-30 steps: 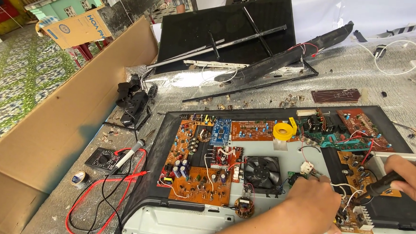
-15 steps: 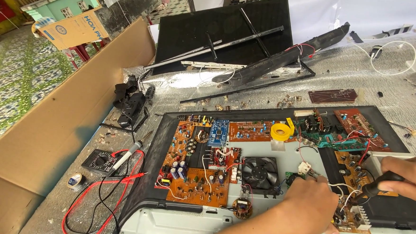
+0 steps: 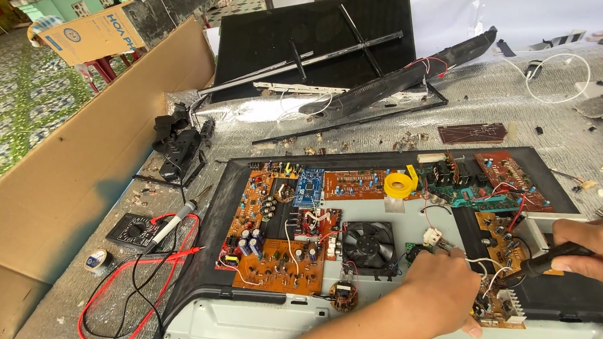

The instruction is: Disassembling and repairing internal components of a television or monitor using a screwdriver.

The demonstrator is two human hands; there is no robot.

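At the lower right of the opened chassis (image 3: 252, 318), our right hand (image 3: 597, 243) has its fingers clenched around a black soldering iron (image 3: 548, 261), tip on the small brown circuit board (image 3: 497, 307); our left hand (image 3: 439, 290) pinches tweezers (image 3: 442, 246) just beside the white wires (image 3: 485, 268).
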